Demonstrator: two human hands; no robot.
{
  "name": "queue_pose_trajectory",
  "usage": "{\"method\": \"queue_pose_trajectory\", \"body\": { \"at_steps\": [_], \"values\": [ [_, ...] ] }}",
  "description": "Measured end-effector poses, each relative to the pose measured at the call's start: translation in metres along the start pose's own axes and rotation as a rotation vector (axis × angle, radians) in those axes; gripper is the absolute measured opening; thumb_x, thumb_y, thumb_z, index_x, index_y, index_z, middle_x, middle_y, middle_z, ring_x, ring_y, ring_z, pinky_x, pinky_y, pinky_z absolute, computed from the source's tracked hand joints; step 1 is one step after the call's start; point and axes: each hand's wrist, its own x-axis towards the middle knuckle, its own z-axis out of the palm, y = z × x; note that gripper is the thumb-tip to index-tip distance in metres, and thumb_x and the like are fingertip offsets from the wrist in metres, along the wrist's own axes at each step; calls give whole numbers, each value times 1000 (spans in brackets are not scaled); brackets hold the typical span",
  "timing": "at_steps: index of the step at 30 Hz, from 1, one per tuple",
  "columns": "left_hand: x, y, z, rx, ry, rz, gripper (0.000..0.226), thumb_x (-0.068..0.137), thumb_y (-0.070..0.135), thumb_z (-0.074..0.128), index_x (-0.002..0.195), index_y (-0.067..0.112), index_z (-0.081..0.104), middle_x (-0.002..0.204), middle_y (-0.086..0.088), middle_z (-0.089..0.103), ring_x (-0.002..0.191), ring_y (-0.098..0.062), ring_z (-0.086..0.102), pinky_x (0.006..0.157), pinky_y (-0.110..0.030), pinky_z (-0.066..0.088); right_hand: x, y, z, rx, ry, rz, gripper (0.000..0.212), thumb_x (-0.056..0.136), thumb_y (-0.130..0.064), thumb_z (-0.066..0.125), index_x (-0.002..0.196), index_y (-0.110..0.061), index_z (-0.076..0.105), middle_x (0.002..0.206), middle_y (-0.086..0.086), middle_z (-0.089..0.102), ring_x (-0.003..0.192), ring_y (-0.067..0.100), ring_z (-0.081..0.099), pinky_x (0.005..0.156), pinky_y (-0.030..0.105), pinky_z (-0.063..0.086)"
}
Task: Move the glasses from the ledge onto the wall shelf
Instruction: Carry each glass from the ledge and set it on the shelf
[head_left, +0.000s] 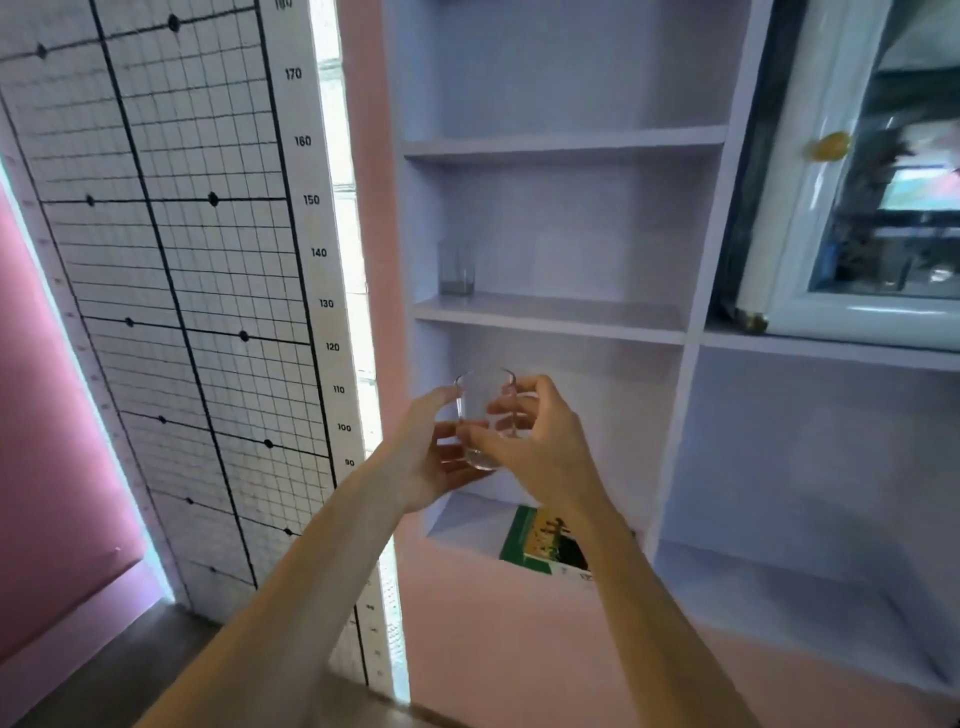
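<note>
Holds a clear glass upright in mid-frame, in front of the wall shelf. Grips it on both sides: left hand cupped round the left wall and base, right hand curled round the right wall, thumb near the bottom. Higher up, a second glass standing at the left end of the middle board. Lower down, a green book lying in the bottom compartment, partly behind the right forearm. At frame left, a gridded height chart.
</note>
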Motion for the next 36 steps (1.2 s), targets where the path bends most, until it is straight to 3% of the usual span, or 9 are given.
{"method": "queue_pose_trajectory", "body": {
  "at_steps": [3, 9, 14, 19, 24, 28, 30, 34, 36],
  "values": [
    [36, 43, 9, -18, -20, 77, 56, 83, 42, 73, 110, -6, 64, 87, -18, 66, 82, -35, 67, 85, -49, 60, 62, -5, -8, 37, 46, -62, 56, 68, -47, 92, 107, -33, 56, 105, -11, 71, 92, 4, 71, 73, 19, 57],
    [87, 106, 11, -47, -36, 124, 45, 90, 41, 62, 104, -2, 66, 79, -16, 68, 67, -31, 70, 72, -41, 62, 159, -13, 0, 60, 161, -130, 51, 64, -36, 96, 100, -27, 60, 94, -4, 76, 76, 3, 74, 65, 17, 59],
    [122, 144, 9, -61, -38, 134, 56, 92, 47, 57, 124, 1, 60, 117, -22, 63, 96, -37, 64, 88, -45, 56, 223, -17, 9, 15, 280, -98, 52, 64, -39, 95, 102, -23, 63, 92, -6, 75, 73, -4, 69, 63, 15, 55],
    [153, 171, 2, -66, -43, 186, 38, 90, 48, 57, 103, 13, 63, 78, -8, 61, 67, -24, 60, 64, -28, 52, 275, -15, 10, -135, 413, -5, 48, 67, -33, 93, 101, -20, 62, 85, -11, 68, 77, 5, 65, 56, 3, 44],
    [173, 179, -2, -68, -66, 175, 45, 93, 53, 50, 117, 17, 63, 82, -8, 60, 68, -22, 56, 70, -28, 49, 310, -2, 12, -374, 418, 85, 45, 79, -33, 79, 118, -12, 69, 115, 8, 75, 108, 26, 70, 93, 37, 58],
    [179, 181, -5, -45, -67, 144, 39, 93, 54, 49, 74, 21, 56, 53, -2, 53, 47, -16, 49, 46, -20, 34, 312, -1, 20, -416, 437, 94, 50, 80, -35, 79, 124, -12, 69, 122, 13, 74, 113, 32, 69, 99, 45, 57],
    [184, 181, -7, -27, -84, 145, 36, 93, 54, 50, 78, 22, 56, 58, -1, 60, 57, -17, 58, 53, -21, 43, 312, -1, 22, -415, 436, 92, 48, 78, -38, 81, 118, -13, 73, 116, 12, 76, 108, 31, 71, 95, 44, 59],
    [190, 184, -10, -32, -138, 123, 43, 91, 56, 51, 110, 18, 60, 96, -5, 59, 96, -26, 62, 96, -37, 47, 312, -2, 25, -396, 454, 112, 43, 79, -32, 84, 116, -11, 74, 114, 12, 77, 106, 29, 72, 94, 40, 60],
    [192, 185, -13, -39, -158, 124, 44, 92, 56, 52, 109, 16, 59, 92, -5, 59, 93, -26, 61, 99, -40, 47, 310, -4, 29, -381, 451, 122, 44, 79, -28, 85, 117, -8, 73, 115, 14, 76, 106, 30, 72, 96, 48, 59]
  ]
}}
